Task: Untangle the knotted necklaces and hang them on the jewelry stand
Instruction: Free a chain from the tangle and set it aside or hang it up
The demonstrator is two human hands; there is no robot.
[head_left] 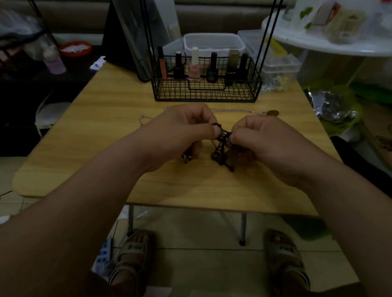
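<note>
Left hand (180, 130) (right (264, 139) too) on necklaces (222, 145)

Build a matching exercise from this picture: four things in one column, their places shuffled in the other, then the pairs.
Things
1. dark cord necklace
2. silver chain
3. pink nail polish bottle
4. white plastic tub

Places
A. stands inside the black wire basket
B. pinched between the left hand and the right hand
C. lies on the wooden table, behind the hands
D. sits behind the basket

Pairs: 1-B, 2-C, 3-A, 4-D
</note>
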